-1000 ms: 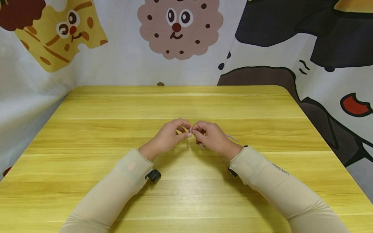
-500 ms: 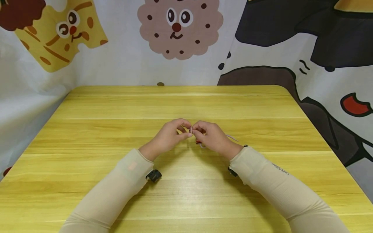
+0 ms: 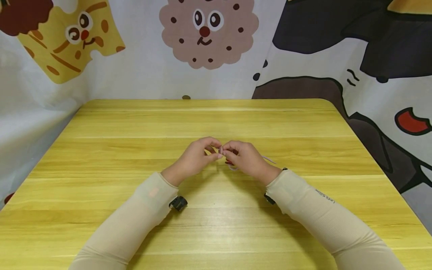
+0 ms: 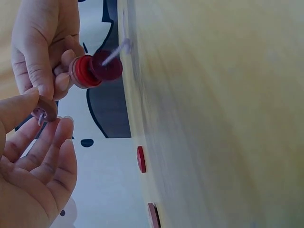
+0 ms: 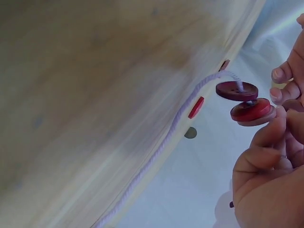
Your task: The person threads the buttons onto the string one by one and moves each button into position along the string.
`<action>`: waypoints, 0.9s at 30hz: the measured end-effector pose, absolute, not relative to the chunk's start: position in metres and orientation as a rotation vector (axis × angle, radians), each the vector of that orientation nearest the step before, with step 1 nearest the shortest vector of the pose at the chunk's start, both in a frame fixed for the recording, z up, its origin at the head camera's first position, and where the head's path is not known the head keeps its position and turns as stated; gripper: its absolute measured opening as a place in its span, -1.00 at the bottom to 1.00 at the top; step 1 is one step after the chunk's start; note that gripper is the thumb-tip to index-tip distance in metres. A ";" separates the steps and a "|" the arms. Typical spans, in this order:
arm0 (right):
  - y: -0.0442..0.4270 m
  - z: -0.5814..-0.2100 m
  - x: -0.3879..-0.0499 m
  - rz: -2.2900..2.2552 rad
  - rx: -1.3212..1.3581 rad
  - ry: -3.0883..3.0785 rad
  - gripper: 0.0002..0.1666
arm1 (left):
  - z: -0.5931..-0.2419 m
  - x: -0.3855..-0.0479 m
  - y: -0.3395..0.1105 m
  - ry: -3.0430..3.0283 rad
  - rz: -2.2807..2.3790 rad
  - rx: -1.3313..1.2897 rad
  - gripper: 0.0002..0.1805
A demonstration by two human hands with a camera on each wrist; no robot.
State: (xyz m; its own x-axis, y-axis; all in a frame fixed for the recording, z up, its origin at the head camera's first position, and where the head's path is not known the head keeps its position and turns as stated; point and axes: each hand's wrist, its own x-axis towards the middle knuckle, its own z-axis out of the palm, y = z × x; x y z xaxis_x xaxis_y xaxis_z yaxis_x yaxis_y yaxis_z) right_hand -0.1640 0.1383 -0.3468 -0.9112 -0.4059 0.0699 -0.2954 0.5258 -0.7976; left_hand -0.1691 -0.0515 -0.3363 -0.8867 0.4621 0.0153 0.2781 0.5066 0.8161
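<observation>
My left hand (image 3: 197,156) pinches a brownish-pink button (image 4: 49,109) between thumb and fingertips. A pale cord end (image 4: 41,118) shows at the hole of this button. Right up against it, my right hand (image 3: 249,158) pinches the cord close behind; the exact grip is covered by fingers. Beside the right fingers hang threaded buttons: a dark red button (image 5: 236,90), a red button (image 5: 251,109) and a pinkish button (image 5: 260,120). From the dark red one, the lilac cord (image 5: 178,118) trails away over the table.
Two button-like discs lie on the wooden table (image 3: 216,225), a red disc (image 4: 141,159) and a brownish-red disc (image 4: 153,216); the head view does not show them. Behind the table hangs a printed cloth (image 3: 135,75). A black wrist strap piece (image 3: 178,203) sits by the left sleeve.
The hands keep nearly the same place. The threaded red buttons below the right hand have shifted slightly left, and more of the cord loop under them shows.
</observation>
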 end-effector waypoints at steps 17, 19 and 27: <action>0.138 -0.346 -0.162 -1.264 -0.660 2.716 -0.79 | -0.340 -0.172 -0.052 2.567 1.340 0.636 -0.76; 0.138 -0.346 -0.162 -1.266 -0.640 2.712 -0.77 | -0.340 -0.172 -0.052 2.568 1.343 0.631 -0.76; 0.137 -0.342 -0.163 -1.216 -0.565 2.719 -0.69 | -0.340 -0.172 -0.052 2.584 1.354 0.645 -0.74</action>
State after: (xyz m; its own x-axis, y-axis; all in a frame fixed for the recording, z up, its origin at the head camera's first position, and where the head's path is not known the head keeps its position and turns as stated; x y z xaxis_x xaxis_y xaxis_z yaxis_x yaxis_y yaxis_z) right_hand -0.1626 0.1373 -0.3425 -0.9246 -0.3776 0.0507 -0.2896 0.6101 -0.7375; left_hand -0.1725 -0.0521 -0.3404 -0.8956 0.4405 0.0621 0.3018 0.4990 0.8123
